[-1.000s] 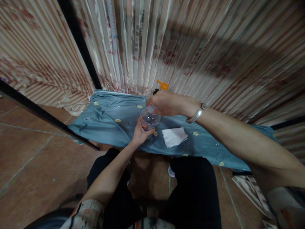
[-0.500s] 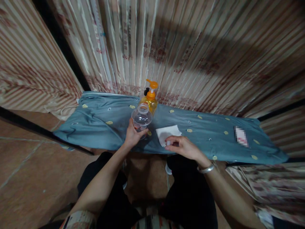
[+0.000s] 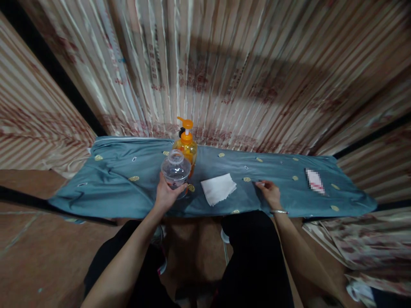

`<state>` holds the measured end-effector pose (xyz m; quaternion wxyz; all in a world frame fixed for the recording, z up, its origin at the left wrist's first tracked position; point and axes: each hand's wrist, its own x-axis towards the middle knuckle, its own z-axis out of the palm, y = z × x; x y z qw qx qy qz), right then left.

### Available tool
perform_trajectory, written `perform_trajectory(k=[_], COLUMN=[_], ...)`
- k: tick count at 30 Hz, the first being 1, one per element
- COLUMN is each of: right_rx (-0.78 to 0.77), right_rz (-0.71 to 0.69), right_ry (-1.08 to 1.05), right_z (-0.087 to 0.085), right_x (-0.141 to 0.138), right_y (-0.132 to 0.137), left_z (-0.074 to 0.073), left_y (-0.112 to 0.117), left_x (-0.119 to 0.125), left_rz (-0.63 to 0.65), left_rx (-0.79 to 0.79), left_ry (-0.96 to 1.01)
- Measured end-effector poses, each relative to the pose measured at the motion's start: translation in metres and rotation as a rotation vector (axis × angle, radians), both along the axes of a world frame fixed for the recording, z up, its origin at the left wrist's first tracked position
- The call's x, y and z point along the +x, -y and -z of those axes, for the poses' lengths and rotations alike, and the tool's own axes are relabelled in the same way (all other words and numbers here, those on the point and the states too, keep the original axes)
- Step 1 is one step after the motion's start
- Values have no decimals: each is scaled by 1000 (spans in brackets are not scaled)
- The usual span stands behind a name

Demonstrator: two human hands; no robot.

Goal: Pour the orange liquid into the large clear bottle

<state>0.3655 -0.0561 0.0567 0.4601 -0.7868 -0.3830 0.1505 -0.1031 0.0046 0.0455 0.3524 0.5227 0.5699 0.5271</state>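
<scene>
Holding bottle (image 3: 176, 169), blue cloth (image 3: 272, 169) beneath (curtain (image 3: 205, 64) behind)

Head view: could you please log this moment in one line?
left hand: grips clear plastic bottle; right hand: fingertips at small whitish piece; folded white sheet: between them

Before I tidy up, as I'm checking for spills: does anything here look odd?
No spill shows. The white tissue-like sheet lies askew, its right edge jagged as if torn; the blue patterned cloth is creased at left; and the clear plastic bottle in the left hand looks uncapped.
</scene>
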Motion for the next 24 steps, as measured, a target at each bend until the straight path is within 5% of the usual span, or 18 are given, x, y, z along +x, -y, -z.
perform_trajectory(k=[7,15,24], right_rx=[-235,-178,330], right_rz=[125,45,-690], right_ry=[158,324,65], right_z=[-3,-18,-101], right_x=[-13,-36,-192], right_y=[10,3,-89], left_z=[2,-2,-5], left_y=[3,5,6], left_x=[0,3,3], left_rz=[23,50,69], left_rx=[40,25,-10], left_ry=[23,53,56])
